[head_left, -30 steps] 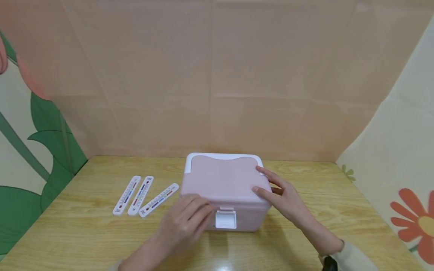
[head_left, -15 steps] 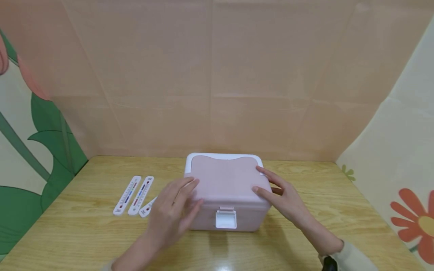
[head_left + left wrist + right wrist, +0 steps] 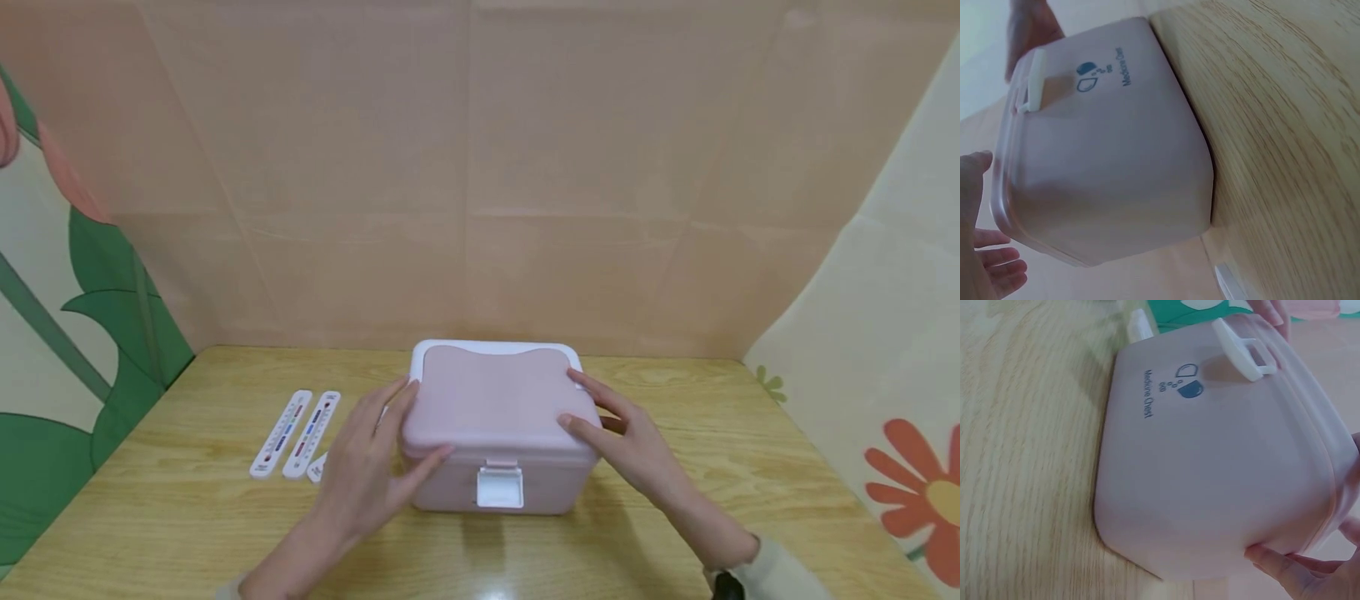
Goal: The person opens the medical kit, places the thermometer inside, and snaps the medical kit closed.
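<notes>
A pale pink medicine chest [image 3: 495, 400] with a white-edged lid stands on the table, its lid down. On its front the white latch [image 3: 500, 487] sticks outward, above a printed capsule and the words "Medicine Chest" in both wrist views. My left hand [image 3: 360, 467] is at the chest's left side, fingers spread and thumb close to the lid's front edge. At the right side, my right hand [image 3: 637, 437] rests thumb and forefinger on the lid, with other fingers against the side wall [image 3: 1254, 525]. Neither hand is on the latch.
Two white thermometer strips [image 3: 281, 433] lie side by side on the wooden table [image 3: 187, 517], left of the chest. A third strip [image 3: 317, 468] is mostly hidden behind my left hand. A plain beige backdrop [image 3: 465, 167] closes off the back.
My left hand has moved left from the chest's front by the latch, its fingers spreading along the lid's left side. It now covers most of the third strip. The right hand stays put.
</notes>
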Tool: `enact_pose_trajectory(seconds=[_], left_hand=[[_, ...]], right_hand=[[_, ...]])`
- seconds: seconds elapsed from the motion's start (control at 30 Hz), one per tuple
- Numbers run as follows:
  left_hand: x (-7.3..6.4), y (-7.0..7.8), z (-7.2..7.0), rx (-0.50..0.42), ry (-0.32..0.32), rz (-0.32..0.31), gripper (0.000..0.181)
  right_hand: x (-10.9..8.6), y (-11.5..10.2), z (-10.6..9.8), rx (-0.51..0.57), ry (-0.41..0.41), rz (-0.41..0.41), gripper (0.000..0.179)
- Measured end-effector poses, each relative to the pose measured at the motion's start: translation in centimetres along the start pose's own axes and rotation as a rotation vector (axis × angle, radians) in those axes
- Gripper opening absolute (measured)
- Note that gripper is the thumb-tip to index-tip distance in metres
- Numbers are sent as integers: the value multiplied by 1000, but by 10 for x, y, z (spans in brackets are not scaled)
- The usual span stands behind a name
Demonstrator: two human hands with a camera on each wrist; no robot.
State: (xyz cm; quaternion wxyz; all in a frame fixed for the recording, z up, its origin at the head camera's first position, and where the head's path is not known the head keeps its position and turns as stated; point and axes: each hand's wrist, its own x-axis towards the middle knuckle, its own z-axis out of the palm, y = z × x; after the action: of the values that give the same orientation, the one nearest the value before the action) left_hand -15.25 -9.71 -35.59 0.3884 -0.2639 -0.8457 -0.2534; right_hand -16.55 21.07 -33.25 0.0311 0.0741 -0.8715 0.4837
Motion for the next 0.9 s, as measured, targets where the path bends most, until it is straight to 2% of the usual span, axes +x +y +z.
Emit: enact_pose_trajectory(seconds=[0.17,0.3,0.43,0.53,0.9], left_hand=[[-2,-4,2,30,-35,-23,80],[-3,-5,2,33,-71,-67,83],[-4,-4,0,5,-148,-166,87],[-3,-3,0,-21,-199,-227,90],[-4,-4,0,-73,-297,-350,92]], right_hand=[[-3,1,3,-85,18,-6,59],[-5,5,6,-133,29,-62,61],[-8,10,7,-132,25,-139,66],[-10,13,7,-122,9,-159,72],[-10,21,6,-97,-15,-214,90]])
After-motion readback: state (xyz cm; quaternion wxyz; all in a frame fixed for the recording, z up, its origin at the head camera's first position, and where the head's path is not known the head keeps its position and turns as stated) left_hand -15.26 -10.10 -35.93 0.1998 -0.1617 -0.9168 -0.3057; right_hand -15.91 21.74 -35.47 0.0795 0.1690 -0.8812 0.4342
